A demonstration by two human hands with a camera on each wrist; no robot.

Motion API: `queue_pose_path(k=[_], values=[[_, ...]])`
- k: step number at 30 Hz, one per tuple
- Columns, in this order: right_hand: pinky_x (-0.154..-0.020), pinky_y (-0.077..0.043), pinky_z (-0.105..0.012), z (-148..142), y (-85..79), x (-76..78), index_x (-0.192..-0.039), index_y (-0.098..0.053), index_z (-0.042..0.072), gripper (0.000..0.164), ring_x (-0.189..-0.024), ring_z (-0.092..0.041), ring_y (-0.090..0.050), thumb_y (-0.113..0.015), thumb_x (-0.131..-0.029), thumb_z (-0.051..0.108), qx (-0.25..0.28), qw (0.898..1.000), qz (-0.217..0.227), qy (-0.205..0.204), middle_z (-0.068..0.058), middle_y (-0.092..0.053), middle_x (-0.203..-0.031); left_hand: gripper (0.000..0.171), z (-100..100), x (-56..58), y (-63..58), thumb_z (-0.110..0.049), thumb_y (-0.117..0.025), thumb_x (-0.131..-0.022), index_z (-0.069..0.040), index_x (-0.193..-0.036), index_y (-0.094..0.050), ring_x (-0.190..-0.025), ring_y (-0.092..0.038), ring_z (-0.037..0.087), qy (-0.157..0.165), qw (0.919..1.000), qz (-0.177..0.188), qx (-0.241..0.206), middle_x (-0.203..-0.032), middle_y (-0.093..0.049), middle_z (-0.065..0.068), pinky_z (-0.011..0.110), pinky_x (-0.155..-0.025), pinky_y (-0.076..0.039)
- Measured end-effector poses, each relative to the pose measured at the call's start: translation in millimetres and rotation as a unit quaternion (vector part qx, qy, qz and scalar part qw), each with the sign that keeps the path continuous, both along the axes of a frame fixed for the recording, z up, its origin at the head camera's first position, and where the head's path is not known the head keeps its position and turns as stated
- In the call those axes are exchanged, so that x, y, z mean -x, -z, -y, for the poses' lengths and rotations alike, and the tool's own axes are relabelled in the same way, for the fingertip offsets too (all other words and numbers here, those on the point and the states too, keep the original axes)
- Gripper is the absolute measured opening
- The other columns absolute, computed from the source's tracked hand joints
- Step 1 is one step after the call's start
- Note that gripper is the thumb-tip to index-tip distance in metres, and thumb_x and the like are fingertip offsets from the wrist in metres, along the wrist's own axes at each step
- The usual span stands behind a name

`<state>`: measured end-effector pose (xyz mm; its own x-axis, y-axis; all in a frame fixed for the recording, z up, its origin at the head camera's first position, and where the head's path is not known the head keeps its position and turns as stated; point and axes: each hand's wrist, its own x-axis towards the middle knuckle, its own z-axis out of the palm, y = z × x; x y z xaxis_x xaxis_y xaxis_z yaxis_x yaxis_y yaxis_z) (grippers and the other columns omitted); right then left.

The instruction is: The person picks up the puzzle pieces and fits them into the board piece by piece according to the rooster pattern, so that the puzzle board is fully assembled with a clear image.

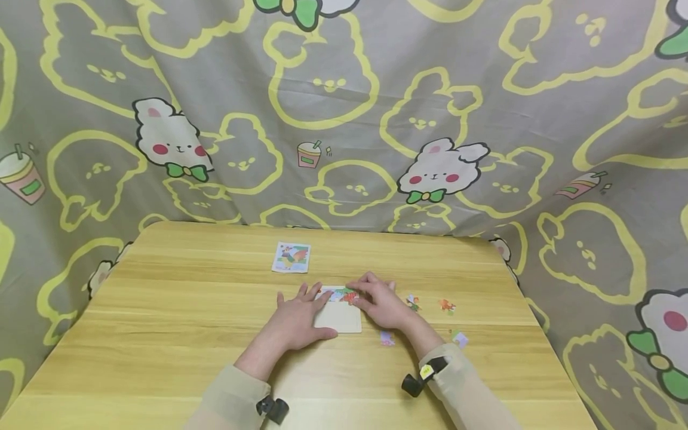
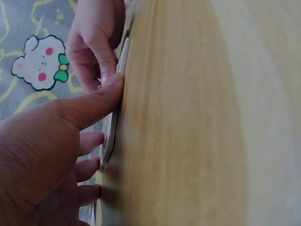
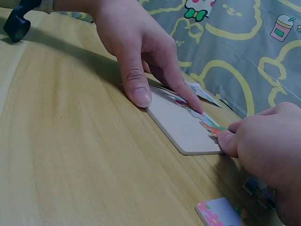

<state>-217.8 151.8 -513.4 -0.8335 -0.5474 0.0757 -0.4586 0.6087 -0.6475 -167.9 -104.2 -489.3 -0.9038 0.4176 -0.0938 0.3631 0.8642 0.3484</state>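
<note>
A pale, thin puzzle board lies on the table with several colourful jigsaw pieces along its far side; its near part is bare. My left hand spreads over the board's left side, thumb at the near edge and index finger resting on the fitted pieces. At the far right corner my right hand pinches a red and green jigsaw piece between thumb and index finger, right at the board's edge. Part of that piece is hidden by the fingertips.
Several loose jigsaw pieces lie right of the board, among them an orange one and a lilac one. A square picture card lies beyond the board. A patterned curtain hangs behind the wooden table.
</note>
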Motion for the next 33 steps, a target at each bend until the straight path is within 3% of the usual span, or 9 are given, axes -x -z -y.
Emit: queue_pose_path(k=[8,21,33], values=[[-0.091,-0.022,-0.046,0.7,-1.7,-1.5,-0.144,-0.066,0.01,0.04,-0.104,-0.014,-0.054,-0.066,-0.107,0.022,-0.029,0.999,-0.029,-0.004,0.003,-0.057,-0.122,0.092,-0.3,-1.4,-2.3,-0.067,-0.075,-0.088,-0.018,-0.161,-0.049,-0.152,-0.033,0.047,-0.001,1.0,0.001,0.0,-0.167,-0.038,0.014,0.088,-0.105,-0.022],[-0.089,-0.023,-0.047,2.1,-3.2,-4.4,-0.143,-0.067,0.006,0.039,-0.094,-0.013,-0.052,-0.066,-0.107,0.022,-0.035,0.998,-0.047,-0.006,0.001,-0.055,-0.12,0.093,-0.3,-0.5,-3.7,-0.067,-0.075,-0.088,-0.018,-0.161,-0.048,-0.152,-0.033,0.047,-0.003,1.0,0.005,0.005,-0.168,-0.037,0.013,0.088,-0.105,-0.021],[-0.088,-0.022,-0.043,1.5,-0.5,-2.5,-0.143,-0.068,0.012,0.039,-0.092,-0.011,-0.051,-0.066,-0.107,0.026,-0.039,0.999,-0.034,0.006,0.006,-0.053,-0.118,0.094,-6.5,-0.7,-8.6,-0.071,-0.072,-0.088,-0.019,-0.161,-0.048,-0.153,-0.03,0.049,0.007,0.9998,0.0,0.018,-0.168,-0.036,0.015,0.088,-0.104,-0.023]])
